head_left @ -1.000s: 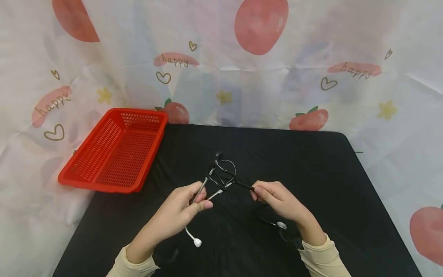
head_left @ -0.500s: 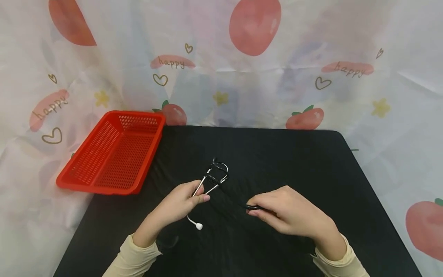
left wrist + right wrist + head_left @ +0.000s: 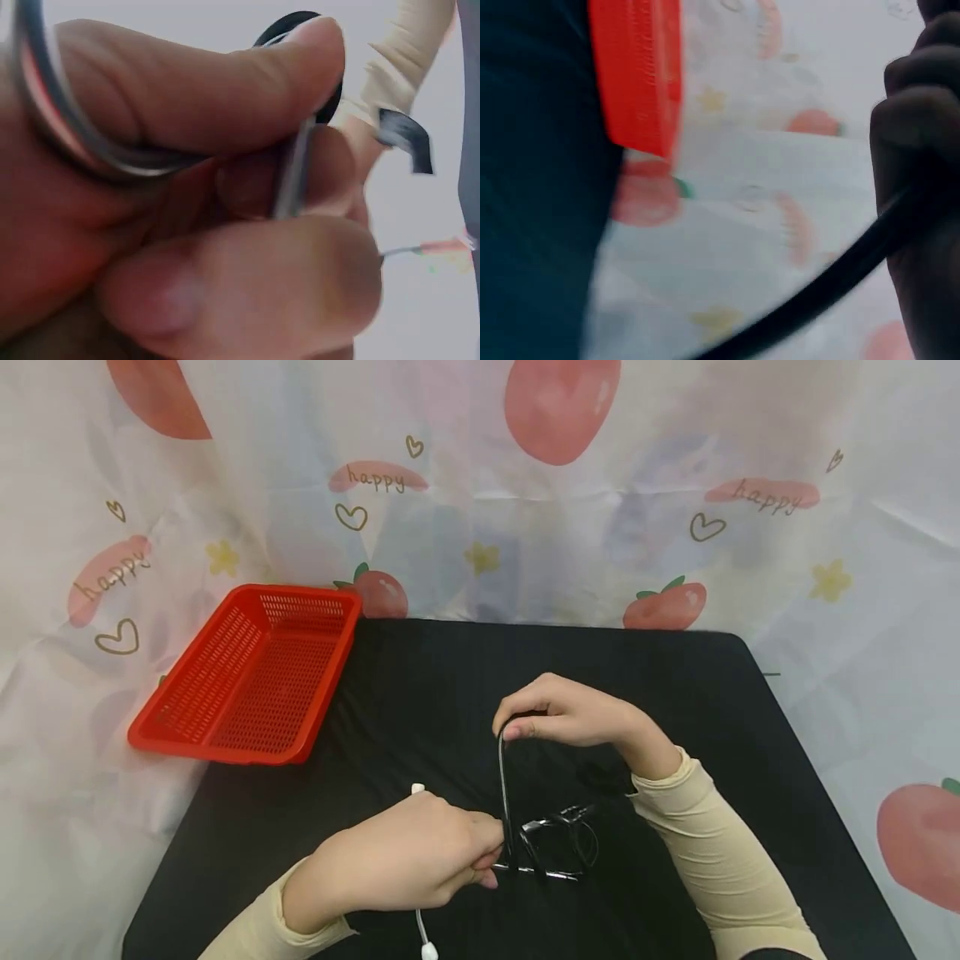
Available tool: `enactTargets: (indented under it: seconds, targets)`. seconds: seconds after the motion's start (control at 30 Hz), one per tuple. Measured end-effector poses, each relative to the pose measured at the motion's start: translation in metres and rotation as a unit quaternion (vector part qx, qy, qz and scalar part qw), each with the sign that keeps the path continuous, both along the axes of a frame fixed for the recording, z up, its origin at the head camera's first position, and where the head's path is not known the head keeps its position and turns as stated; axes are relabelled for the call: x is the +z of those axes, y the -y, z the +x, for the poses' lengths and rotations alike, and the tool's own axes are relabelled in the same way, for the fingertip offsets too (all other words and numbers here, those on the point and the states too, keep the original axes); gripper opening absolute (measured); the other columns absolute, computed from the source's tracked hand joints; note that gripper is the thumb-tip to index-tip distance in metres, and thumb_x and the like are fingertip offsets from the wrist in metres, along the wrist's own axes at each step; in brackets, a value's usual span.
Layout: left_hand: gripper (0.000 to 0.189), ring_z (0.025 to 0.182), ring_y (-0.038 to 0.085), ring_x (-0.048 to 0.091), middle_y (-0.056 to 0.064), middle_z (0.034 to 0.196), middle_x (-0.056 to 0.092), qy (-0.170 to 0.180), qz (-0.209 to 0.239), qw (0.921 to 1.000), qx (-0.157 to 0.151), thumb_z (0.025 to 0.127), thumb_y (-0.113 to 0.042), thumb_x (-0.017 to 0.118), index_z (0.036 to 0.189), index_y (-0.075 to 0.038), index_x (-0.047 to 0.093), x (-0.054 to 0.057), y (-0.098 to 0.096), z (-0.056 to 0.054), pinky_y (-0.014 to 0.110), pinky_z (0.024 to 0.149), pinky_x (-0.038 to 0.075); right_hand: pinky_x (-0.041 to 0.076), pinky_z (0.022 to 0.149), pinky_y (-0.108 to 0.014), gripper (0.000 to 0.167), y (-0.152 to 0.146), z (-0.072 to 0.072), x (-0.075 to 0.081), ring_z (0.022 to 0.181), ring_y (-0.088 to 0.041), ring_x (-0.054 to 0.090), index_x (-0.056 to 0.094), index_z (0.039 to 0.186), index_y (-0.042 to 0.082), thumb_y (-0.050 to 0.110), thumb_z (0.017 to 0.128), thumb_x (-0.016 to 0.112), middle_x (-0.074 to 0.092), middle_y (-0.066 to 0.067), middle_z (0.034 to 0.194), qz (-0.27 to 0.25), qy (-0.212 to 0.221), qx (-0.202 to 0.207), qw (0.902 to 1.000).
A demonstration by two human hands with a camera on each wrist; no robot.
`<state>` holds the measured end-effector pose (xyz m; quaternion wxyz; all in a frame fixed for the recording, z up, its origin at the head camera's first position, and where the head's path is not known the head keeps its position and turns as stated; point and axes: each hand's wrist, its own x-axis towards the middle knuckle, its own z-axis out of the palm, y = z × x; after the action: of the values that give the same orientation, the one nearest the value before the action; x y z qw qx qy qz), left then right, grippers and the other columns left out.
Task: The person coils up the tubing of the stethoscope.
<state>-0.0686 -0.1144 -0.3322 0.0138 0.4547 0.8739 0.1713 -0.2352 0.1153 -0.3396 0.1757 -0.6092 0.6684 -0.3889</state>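
Observation:
A stethoscope is between my two hands in the head view. My left hand grips its metal ear tubes, with the white ear tips sticking out on either side of the fist. In the left wrist view, the thumb and fingers close around a metal tube. To the right of that fist, black tubing loops around the metal arms. Above and to the right, my right hand pinches a length of the tubing, which runs down taut to the left fist. The chest piece is hidden.
A red plastic basket stands at the back left of the black-covered table. Behind the table hangs a pale curtain printed with fruit, hearts and the word "happy".
My left hand has turned over, swinging the looped end from upward to the right. My right hand has dropped and then risen above the left fist, drawing the tubing up with it.

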Motion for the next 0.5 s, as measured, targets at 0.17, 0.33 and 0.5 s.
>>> enactTargets:
  seconds: [0.17,0.33,0.5]
  targets:
    - [0.035,0.055,-0.013,0.042,-0.022,0.068,0.050,0.005,0.052,0.9948,0.088,0.092,-0.019,0.077,0.076,-0.025,0.047,0.004,0.010,0.000,0.013,0.048,0.026,0.042,0.056,-0.032,0.027,-0.002,-0.005,-0.057,0.059,-0.010,0.042,0.069,0.101,0.003,0.020,0.109,0.051,0.058,-0.005,0.075,-0.048,0.144,-0.002,0.9884]
    - [0.040,0.052,-0.006,0.036,-0.020,0.059,0.037,0.047,0.095,0.9729,0.205,0.091,-0.030,0.080,0.071,-0.025,0.045,-0.005,0.024,-0.010,0.019,0.049,0.030,0.039,0.054,-0.024,0.026,-0.022,0.025,-0.091,0.063,-0.001,0.042,0.070,0.094,0.009,0.012,0.109,0.048,0.048,-0.007,0.066,-0.070,0.120,-0.108,0.9845]
    - [0.045,0.050,-0.002,0.030,-0.017,0.054,0.030,0.058,0.106,0.9519,0.282,0.088,-0.039,0.082,0.068,-0.024,0.044,-0.023,0.037,-0.026,0.022,0.049,0.024,0.045,0.062,-0.018,0.027,-0.037,0.055,-0.089,0.067,0.001,0.049,0.073,0.106,0.020,-0.002,0.102,0.057,0.060,0.007,0.073,-0.050,-0.039,-0.227,0.9718]
